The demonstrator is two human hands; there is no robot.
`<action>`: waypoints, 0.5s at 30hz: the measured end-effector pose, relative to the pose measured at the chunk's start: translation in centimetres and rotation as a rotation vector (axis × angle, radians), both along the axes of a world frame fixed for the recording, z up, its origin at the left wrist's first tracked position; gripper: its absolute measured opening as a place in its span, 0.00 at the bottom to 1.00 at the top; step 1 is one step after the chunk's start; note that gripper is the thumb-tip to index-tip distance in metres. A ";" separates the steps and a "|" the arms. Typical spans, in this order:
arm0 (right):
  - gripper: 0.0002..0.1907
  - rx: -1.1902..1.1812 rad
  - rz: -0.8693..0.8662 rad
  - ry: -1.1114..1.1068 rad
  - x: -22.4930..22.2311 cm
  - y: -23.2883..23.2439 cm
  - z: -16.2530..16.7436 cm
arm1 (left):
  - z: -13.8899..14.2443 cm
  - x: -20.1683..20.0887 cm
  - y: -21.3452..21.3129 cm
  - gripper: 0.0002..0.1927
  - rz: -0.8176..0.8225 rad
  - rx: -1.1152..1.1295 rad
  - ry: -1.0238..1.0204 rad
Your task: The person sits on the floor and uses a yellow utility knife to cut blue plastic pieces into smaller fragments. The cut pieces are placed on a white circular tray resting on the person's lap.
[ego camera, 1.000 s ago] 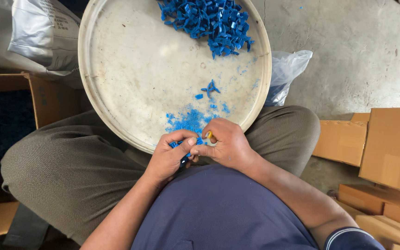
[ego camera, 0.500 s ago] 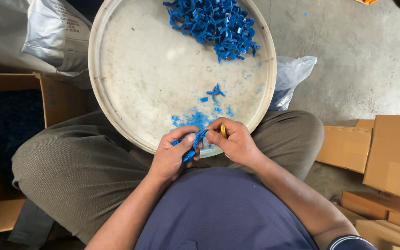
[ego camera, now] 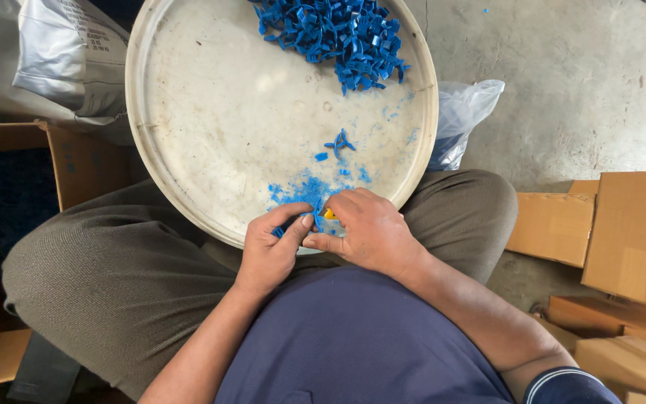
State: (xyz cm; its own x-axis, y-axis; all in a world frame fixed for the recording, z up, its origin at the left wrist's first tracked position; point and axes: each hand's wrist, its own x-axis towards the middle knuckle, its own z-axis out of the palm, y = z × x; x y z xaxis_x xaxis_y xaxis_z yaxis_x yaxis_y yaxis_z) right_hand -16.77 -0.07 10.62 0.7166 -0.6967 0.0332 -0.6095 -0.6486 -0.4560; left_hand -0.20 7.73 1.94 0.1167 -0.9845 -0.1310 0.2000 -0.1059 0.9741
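Blue part [ego camera: 315, 218] sits pinched between left hand [ego camera: 269, 251] and right hand [ego camera: 364, 232], whose fingers also grip something yellow [ego camera: 329, 214]. A slip could drop it among scraps [ego camera: 304, 191] in the tray [ego camera: 188, 217].

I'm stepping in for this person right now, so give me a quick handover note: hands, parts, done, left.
Left hand: pinching a small blue plastic piece at the near rim of the round white tray.
Right hand: closed on a small yellow tool, against that piece.
Done: blue shavings lie by the hands.
Left: pile of blue plastic pieces at the tray's far edge.
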 end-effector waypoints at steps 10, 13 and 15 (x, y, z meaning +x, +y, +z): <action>0.29 0.034 0.044 0.077 -0.5 0.0 -0.6 | 0.6 0.2 0.0 0.08 -0.032 -0.050 -0.099; 0.28 0.044 0.054 0.087 -0.6 0.0 -0.7 | 0.8 0.2 0.1 0.08 -0.028 -0.034 -0.088; 0.28 0.040 0.054 0.083 -0.6 -0.1 -0.8 | 0.8 0.1 -0.1 0.08 -0.027 -0.038 -0.095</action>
State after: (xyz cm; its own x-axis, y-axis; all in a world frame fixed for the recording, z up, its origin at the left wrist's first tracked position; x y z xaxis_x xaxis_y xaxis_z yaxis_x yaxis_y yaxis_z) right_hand -17.39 -0.14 9.80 0.7522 -0.6567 -0.0548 -0.6108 -0.6636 -0.4320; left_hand -0.07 7.67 2.75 0.1004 -0.9915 -0.0830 0.1039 -0.0726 0.9919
